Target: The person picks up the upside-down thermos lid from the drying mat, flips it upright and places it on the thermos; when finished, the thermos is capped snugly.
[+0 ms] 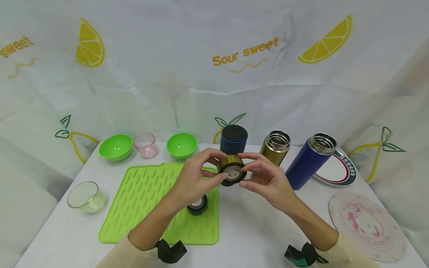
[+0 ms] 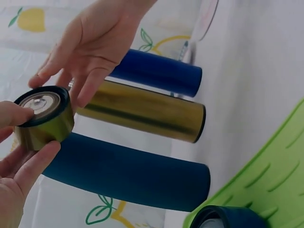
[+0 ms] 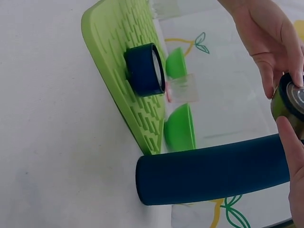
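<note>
Both hands hold a gold flask lid [image 1: 231, 169] above the table, its dark-rimmed inner side with a clear round middle turned toward me. My left hand [image 1: 194, 175] grips it from the left, thumb pressed over the inner face and fingers on the gold side. On the other side, my right hand [image 1: 268, 178] pinches its edge with thumb and fingertips. Behind the lid stands a dark blue flask [image 1: 234, 138] with a black top. An open gold flask [image 1: 275, 147] and an open blue flask [image 1: 308, 162] are to the right. A second, dark blue lid [image 3: 145, 69] lies on the green mat [image 1: 140, 201].
Two green bowls [image 1: 115, 147] and a pink-tinted glass [image 1: 145, 145] line the back left. A clear glass [image 1: 87, 197] stands at the left. On the right are a rimmed plate [image 1: 350, 171] and a pink round mat [image 1: 368, 227]. A printed curtain [image 1: 151, 104] hangs behind.
</note>
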Tool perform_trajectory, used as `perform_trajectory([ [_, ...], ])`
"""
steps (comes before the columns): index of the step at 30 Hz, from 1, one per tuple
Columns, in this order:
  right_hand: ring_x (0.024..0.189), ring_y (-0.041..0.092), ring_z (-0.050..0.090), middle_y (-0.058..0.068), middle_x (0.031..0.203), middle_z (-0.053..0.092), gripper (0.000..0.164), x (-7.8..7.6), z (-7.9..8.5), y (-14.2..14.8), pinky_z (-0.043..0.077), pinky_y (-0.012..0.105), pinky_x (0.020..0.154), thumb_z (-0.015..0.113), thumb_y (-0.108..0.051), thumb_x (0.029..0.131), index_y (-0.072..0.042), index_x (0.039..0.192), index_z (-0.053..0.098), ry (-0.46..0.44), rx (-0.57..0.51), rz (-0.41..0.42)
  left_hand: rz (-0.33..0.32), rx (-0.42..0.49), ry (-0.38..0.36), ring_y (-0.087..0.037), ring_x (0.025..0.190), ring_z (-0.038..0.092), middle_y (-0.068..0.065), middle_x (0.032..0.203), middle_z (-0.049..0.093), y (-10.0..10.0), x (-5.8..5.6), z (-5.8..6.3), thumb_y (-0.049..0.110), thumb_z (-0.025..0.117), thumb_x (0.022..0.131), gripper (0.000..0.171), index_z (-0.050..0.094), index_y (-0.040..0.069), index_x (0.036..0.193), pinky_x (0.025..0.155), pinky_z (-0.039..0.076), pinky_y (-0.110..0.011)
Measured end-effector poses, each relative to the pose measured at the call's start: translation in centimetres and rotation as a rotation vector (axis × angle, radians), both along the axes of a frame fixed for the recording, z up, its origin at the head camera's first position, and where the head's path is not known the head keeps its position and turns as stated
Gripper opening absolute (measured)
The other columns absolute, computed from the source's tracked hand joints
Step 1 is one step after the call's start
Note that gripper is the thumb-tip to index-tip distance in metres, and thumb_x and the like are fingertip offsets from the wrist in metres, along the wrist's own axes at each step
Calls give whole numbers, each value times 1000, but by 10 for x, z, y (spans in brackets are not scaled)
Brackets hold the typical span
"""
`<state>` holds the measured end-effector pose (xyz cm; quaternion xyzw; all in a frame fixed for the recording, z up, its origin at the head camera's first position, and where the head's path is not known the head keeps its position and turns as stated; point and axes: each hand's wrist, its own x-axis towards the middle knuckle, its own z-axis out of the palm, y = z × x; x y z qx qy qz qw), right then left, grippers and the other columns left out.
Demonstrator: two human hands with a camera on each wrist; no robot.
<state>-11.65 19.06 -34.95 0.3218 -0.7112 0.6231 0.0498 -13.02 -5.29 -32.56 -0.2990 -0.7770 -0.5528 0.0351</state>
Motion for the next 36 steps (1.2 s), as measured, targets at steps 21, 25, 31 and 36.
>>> perform_trajectory([
  [21,128,7,64,-6,142,60,47,-5,-1,1,58,26,99,61,7,96,6,141,51,-132,-28,46,3,-20,381,-20,107,69,-9,112,66,4,3,-1,-10,76,81,34,74,3,112,93,59,-21],
  [25,127,9,65,-4,140,61,46,-5,-1,1,58,25,99,63,11,93,8,138,54,-64,-51,48,-28,20,304,-21,108,68,-9,116,64,3,2,-3,-5,81,80,35,74,3,114,93,60,-24],
  [31,128,11,64,-2,140,59,47,-4,0,1,58,25,98,67,14,88,4,133,59,5,-81,54,-14,57,12,-20,117,63,-4,127,63,1,1,0,13,85,83,48,68,13,128,89,62,-28],
  [36,129,12,62,-2,139,58,51,-4,1,1,57,26,100,72,16,83,-2,129,64,-11,-82,51,-29,4,-115,-17,113,65,1,129,66,-1,1,3,19,84,84,49,66,18,129,89,62,-26],
])
